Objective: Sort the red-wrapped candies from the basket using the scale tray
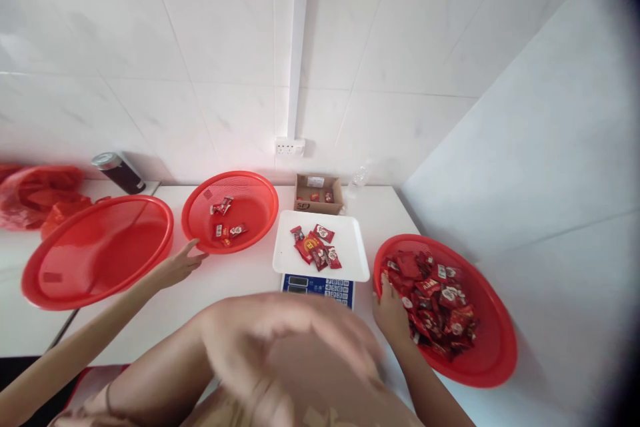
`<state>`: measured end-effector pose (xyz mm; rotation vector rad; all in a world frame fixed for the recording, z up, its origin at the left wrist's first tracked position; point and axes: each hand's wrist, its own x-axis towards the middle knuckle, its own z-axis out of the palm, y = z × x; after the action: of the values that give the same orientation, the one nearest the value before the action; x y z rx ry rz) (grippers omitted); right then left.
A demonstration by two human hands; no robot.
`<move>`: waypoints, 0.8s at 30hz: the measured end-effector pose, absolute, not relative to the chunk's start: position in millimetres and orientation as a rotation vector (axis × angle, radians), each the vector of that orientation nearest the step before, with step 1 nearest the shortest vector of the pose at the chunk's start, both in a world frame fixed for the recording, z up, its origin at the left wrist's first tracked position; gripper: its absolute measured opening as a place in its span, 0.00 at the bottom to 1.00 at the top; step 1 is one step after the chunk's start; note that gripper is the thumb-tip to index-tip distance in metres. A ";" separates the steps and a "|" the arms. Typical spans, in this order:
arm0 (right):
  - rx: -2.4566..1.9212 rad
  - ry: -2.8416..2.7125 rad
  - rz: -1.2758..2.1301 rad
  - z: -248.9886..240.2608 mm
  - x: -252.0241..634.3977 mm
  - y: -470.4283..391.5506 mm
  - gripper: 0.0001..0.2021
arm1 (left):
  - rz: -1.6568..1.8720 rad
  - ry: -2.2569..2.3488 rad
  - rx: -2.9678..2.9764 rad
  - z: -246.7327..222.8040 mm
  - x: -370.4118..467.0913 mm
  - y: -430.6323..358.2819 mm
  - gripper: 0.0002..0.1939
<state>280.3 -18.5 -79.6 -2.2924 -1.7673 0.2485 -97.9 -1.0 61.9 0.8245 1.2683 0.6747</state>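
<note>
My left hand (177, 267) reaches in from the lower left, fingers apart, at the near rim of a red basket (260, 228) holding a few red packets (236, 230). Over the left rim of the right red basket (500, 353), my right hand (393, 310) is closed, fingers inside and thumb outside. That basket holds a heap of red packets (433, 297). Between the baskets, several red packets (315, 250) lie on the white tray (353, 253) of a blue scale (317, 285). Another person's blurred hand (285, 333) spans the near foreground, hiding the table behind it.
Another red basket (107, 247) stands at the left, beside a dark flask (120, 172) and red plastic bags (37, 193). Behind the scale is a small cardboard box (319, 203) with packets inside. A clear plastic item (360, 177) sits near the wall.
</note>
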 end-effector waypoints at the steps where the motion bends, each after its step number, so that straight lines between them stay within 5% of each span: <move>1: -2.290 -1.767 0.246 -78.9 279.8 -19.1 0.28 | 0.659 1.228 0.888 62.0 -77.5 -2.8 0.23; 8: -2.189 -1.939 0.037 -55.1 254.1 -14.8 0.24 | 0.229 1.294 2.084 24.3 -27.5 21.8 0.27; 16: -1.963 -2.367 0.424 -26.8 200.8 28.1 0.22 | -0.099 1.234 2.322 -10.9 18.0 58.4 0.35; 24: -2.137 -2.248 0.493 -27.6 220.2 53.0 0.26 | -0.019 1.261 2.377 -20.4 2.6 87.1 0.33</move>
<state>220.2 53.0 -27.6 -2.1366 -2.2484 0.4935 2.6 87.1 -20.4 2.3773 1.2605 -0.0188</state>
